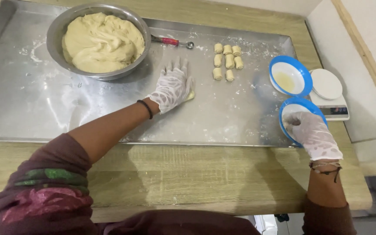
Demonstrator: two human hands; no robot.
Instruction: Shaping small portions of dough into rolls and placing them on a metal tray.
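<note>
Head view, item one?
— Small flattened piece of pale yellow dough [189, 96], under the gloved left hand [170, 88]; fingers spread flat, pressing it onto the floured steel tray [27, 100].

And the other?
— Gloved right hand [312, 132], fingertips bunched, dipping into the nearer blue-rimmed white bowl [289, 107]. Beyond the left fingertips: seven rolled dough pieces [227, 61], steel bowl of dough [101, 41].

Risk?
— Likely sticking or tearing, if pressed too thin.

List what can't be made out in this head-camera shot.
- Dough piece under the left hand: the palm covers most of it.
- Lower blue bowl: the right hand hides its contents.
- Scale: display too small to read, and the upper blue bowl overlaps its left edge.
- Steel tray: far left corner cut off.
</note>
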